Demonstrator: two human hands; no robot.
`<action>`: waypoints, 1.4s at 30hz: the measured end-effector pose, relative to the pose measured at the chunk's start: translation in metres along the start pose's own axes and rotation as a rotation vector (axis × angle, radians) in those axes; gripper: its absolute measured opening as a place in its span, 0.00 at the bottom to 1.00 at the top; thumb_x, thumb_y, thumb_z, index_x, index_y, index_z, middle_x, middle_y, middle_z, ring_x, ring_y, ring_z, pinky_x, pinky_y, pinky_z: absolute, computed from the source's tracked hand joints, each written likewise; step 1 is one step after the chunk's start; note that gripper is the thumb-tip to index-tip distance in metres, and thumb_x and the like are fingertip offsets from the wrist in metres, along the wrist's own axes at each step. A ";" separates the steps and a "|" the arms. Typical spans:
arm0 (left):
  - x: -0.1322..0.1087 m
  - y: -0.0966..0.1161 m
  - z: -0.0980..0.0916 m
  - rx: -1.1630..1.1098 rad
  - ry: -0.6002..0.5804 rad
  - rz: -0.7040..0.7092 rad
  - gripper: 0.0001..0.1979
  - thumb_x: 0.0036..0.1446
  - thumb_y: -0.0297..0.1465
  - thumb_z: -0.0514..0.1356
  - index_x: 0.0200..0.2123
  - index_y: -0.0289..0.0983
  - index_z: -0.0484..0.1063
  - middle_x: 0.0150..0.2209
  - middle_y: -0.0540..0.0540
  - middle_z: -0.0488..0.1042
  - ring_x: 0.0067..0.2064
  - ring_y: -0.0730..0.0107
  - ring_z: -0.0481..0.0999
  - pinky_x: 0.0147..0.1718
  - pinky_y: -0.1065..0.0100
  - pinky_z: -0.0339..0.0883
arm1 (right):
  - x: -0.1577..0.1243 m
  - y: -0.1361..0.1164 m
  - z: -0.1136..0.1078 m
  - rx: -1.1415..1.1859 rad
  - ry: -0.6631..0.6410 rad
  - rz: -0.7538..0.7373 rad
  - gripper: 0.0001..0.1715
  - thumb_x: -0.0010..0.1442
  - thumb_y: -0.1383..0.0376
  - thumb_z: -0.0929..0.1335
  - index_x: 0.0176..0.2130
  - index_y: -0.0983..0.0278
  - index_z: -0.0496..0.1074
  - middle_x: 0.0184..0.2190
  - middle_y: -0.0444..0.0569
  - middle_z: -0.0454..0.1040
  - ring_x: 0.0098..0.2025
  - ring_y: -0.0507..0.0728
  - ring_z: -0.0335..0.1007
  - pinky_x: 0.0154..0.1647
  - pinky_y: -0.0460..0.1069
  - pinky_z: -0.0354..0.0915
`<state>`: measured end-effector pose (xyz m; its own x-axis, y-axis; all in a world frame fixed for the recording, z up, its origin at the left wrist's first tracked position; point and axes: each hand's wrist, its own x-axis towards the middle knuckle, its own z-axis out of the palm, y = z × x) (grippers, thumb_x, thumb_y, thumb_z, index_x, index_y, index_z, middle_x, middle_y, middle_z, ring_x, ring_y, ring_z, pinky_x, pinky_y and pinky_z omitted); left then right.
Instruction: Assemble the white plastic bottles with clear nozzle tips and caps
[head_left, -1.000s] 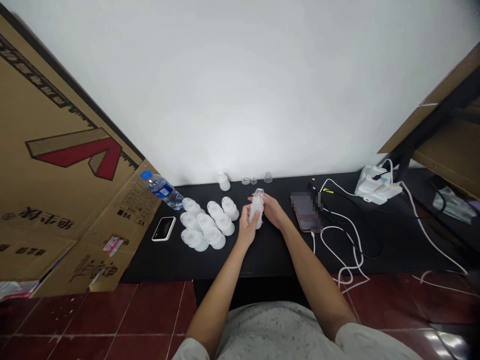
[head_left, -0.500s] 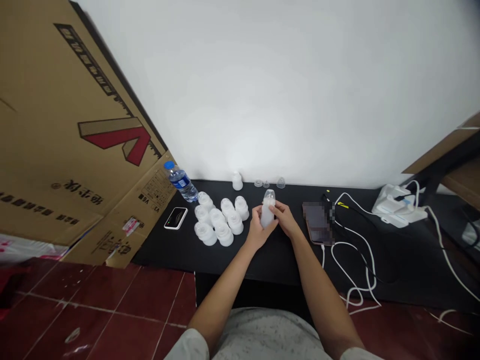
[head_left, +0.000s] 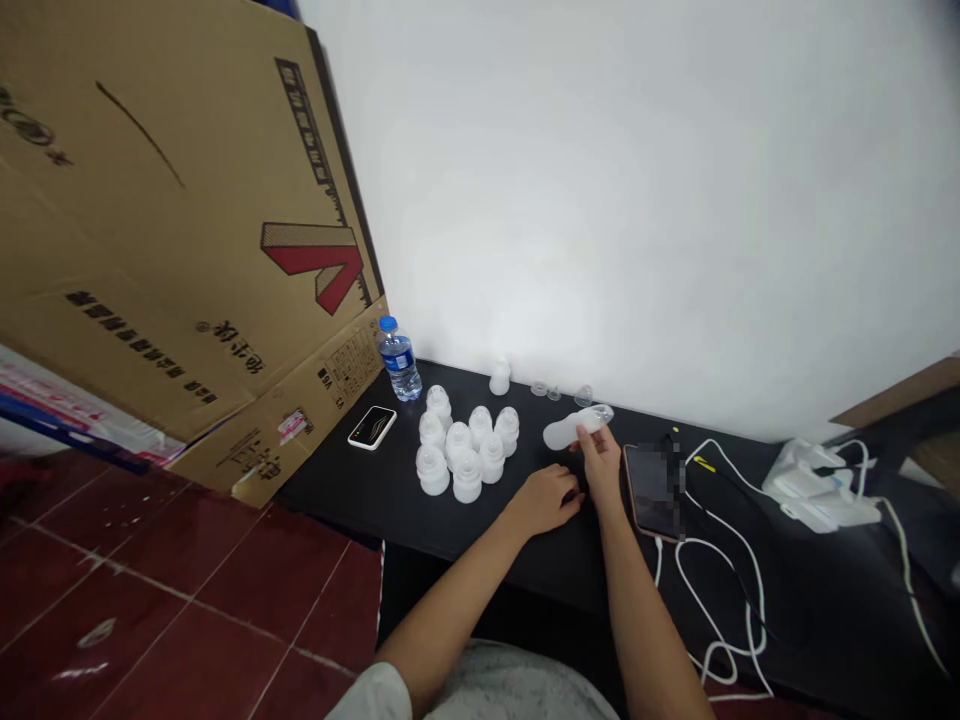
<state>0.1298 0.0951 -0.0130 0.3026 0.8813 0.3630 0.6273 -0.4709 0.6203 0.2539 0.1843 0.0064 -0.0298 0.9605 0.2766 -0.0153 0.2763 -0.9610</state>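
Note:
My right hand is closed around a small white baby bottle with a clear dome cap. The bottle lies tilted on its side, its cap pointing right and its base left. Just below it, my left hand is on the black table, fingers loosely bent, thumb apart, nothing seen in it. To its left stand several similar capped white bottles in a tight group. Against the wall are another white bottle piece and small clear parts: a ring, a nipple-like piece and a dome cap.
A water bottle and a white-framed device are at the left, beside a large cardboard box. On the right lie a phone, white cables and a white power strip.
Both hands held the bottle upright before. My left hand has let go and come down to the table; my right hand has tipped the bottle sideways. The view has shifted.

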 end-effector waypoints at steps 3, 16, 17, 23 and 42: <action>0.001 -0.004 0.003 0.011 -0.017 0.027 0.11 0.65 0.30 0.64 0.50 0.35 0.78 0.50 0.37 0.81 0.54 0.52 0.80 0.56 0.55 0.76 | -0.015 -0.017 0.007 -0.269 -0.148 -0.111 0.24 0.64 0.46 0.75 0.47 0.63 0.80 0.32 0.47 0.80 0.34 0.59 0.75 0.39 0.51 0.71; 0.001 -0.025 0.035 0.041 0.061 0.096 0.19 0.67 0.26 0.61 0.60 0.38 0.73 0.58 0.37 0.78 0.66 0.36 0.72 0.70 0.35 0.60 | -0.039 -0.051 0.035 -0.544 -0.534 -0.139 0.20 0.68 0.51 0.73 0.53 0.59 0.77 0.31 0.45 0.81 0.33 0.60 0.78 0.35 0.50 0.70; 0.000 -0.026 0.036 0.016 0.076 0.094 0.18 0.66 0.26 0.61 0.58 0.40 0.75 0.58 0.38 0.79 0.66 0.35 0.73 0.70 0.32 0.59 | -0.039 -0.051 0.039 -0.536 -0.537 -0.143 0.19 0.67 0.51 0.73 0.52 0.59 0.77 0.32 0.45 0.81 0.33 0.60 0.78 0.35 0.50 0.70; -0.005 -0.029 0.041 -0.137 0.182 0.013 0.14 0.66 0.31 0.62 0.54 0.41 0.75 0.57 0.38 0.78 0.66 0.36 0.71 0.70 0.30 0.56 | -0.037 -0.057 0.053 -0.519 -0.535 -0.148 0.17 0.67 0.54 0.73 0.53 0.56 0.77 0.37 0.46 0.83 0.35 0.61 0.80 0.40 0.54 0.73; 0.004 -0.001 0.006 -0.015 -0.012 -0.048 0.07 0.65 0.29 0.62 0.33 0.38 0.70 0.35 0.46 0.76 0.40 0.61 0.75 0.41 0.62 0.66 | 0.086 -0.023 0.093 -0.751 -0.616 -0.277 0.33 0.73 0.65 0.63 0.73 0.57 0.62 0.45 0.53 0.79 0.44 0.61 0.77 0.52 0.56 0.71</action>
<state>0.1347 0.0991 -0.0166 0.2813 0.9033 0.3240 0.6308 -0.4285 0.6470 0.1587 0.2580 0.0527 -0.6348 0.7338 0.2420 0.5273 0.6403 -0.5585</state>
